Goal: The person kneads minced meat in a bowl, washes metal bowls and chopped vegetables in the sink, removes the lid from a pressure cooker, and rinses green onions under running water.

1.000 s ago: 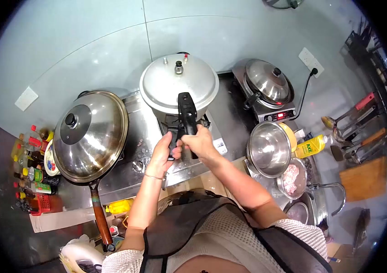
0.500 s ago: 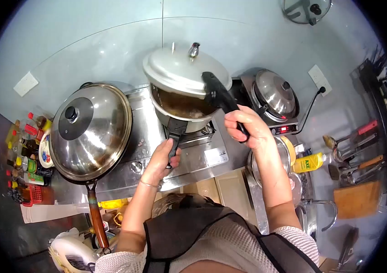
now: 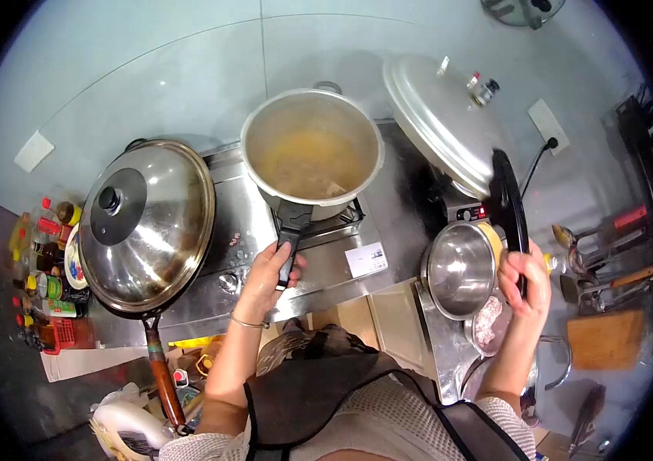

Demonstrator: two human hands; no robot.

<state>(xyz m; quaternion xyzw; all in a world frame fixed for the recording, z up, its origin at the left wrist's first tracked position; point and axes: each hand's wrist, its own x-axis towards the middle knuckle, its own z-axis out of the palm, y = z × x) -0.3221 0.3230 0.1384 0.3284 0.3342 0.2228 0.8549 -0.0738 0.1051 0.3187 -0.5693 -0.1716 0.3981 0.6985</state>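
Observation:
A silver pressure cooker pot (image 3: 248,165) stands uncovered on the gas burner, with yellowish-brown liquid (image 3: 311,154) and some solid pieces inside. My left hand (image 3: 269,273) is wrapped around the pot's black handle (image 3: 294,223). Off to the right, my right hand (image 3: 524,280) grips the black handle of the pressure cooker lid (image 3: 449,115). The lid is tilted in the air, apart from the pot, its valve on top. It hides most of the smaller pan on the right-hand cooker.
A large lidded wok (image 3: 150,230) occupies the left burner, its wooden handle (image 3: 163,376) pointing toward me. Several bottles (image 3: 46,269) crowd the far left. A steel bowl (image 3: 461,269) and a bowl of minced meat (image 3: 487,323) sit at right, near hanging utensils (image 3: 610,253).
My right hand has carried the lid off the pot, up and to the right, uncovering the liquid. My left hand stays on the pot handle.

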